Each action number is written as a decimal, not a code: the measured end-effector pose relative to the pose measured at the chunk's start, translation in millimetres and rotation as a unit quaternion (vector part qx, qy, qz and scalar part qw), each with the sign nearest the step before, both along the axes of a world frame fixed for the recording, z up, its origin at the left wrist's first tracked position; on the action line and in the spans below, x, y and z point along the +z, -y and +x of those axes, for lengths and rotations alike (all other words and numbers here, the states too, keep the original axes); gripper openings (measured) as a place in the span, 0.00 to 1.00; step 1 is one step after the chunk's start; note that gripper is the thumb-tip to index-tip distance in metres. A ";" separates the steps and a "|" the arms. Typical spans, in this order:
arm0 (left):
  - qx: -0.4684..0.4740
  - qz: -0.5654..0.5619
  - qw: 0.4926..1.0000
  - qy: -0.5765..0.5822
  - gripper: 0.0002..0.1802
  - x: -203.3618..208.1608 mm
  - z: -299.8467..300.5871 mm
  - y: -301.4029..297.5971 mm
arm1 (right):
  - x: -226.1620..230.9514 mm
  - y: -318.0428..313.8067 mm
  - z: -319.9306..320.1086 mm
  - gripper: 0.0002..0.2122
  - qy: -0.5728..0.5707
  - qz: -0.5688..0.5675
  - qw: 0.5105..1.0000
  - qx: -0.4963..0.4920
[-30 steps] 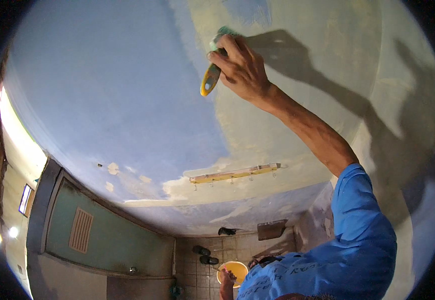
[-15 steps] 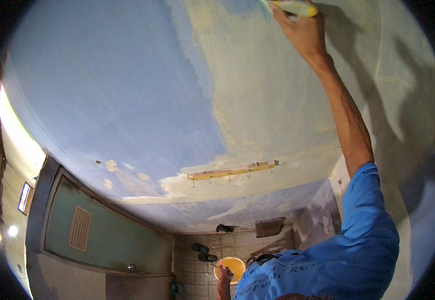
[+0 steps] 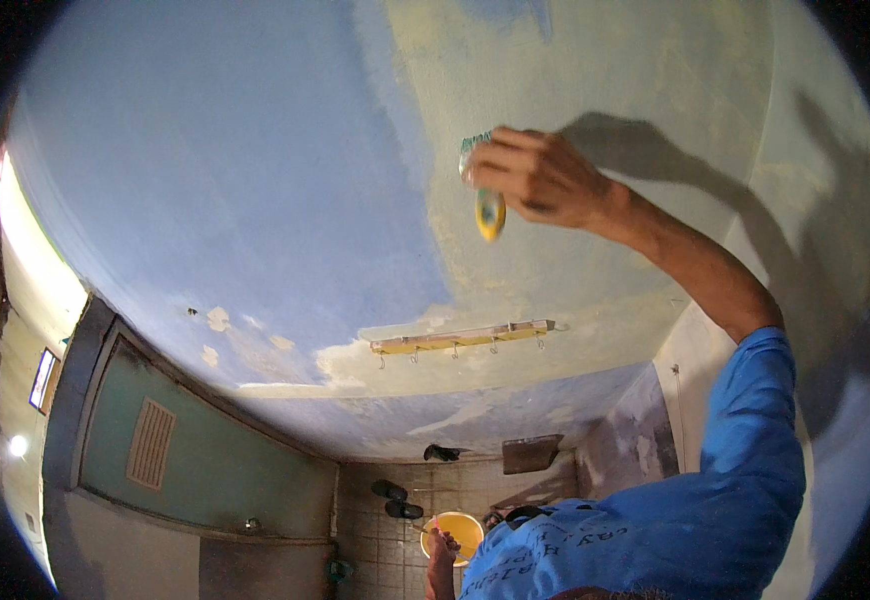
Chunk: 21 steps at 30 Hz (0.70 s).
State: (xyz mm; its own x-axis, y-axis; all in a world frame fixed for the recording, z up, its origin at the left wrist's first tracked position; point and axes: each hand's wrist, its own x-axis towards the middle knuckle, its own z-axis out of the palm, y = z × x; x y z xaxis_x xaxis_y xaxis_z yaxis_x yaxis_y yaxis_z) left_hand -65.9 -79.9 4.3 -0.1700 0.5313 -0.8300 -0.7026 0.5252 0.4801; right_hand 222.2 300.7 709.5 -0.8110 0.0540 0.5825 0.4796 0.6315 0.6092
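The right hand (image 3: 545,180) is raised to the wall (image 3: 575,265), its fingers closed round a brush (image 3: 491,213); the left hand (image 3: 443,547) is low at the bucket (image 3: 479,534), fingers curled, though whether they grip its handle is too small to tell. The two hands are well apart. The brush points bristles up, its yellow handle hanging below the fist, just right of the ragged edge where blue meets cream. Whether the bristles touch the surface I cannot tell.

The step in hand looks like brushing the wall along that edge; which colour is going on is not clear. I judge that the next move calls for bristles flat on the surface, an even stroke, and the bucket held or set steady.

Below the brush, the hook rail (image 3: 460,338) juts from the wall and would get in the way of a long downward stroke. The arm's shadow (image 3: 645,150) falls over the cream part, which may make coverage hard to judge. On the floor (image 3: 370,545) lie slippers (image 3: 405,510), near the bucket and perhaps underfoot; a green door (image 3: 240,470) stands at the left
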 end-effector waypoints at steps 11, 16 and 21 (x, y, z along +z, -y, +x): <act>-0.016 0.025 0.999 0.017 0.35 -18.7 10.4 -9.6 | 197.9 20.5 -17.0 0.08 -0.258 -0.153 0.944 -0.141; 0.036 0.002 0.999 0.013 0.33 -36.4 8.2 11.3 | 167.6 -43.0 -22.8 0.05 -0.102 0.178 0.970 0.132; -0.003 -0.002 1.000 0.017 0.31 -28.7 2.7 0.1 | 48.7 -34.3 -48.0 0.05 -0.067 0.219 0.973 -0.010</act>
State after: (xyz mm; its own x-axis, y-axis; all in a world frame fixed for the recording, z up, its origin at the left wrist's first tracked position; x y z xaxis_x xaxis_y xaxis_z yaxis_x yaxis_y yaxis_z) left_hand -63.2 -80.0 -24.4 -0.1380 0.5291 -0.8373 -0.7156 0.5311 0.4536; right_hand 174.2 335.0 758.2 -0.7277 -0.2080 0.6536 0.5825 0.3157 0.7490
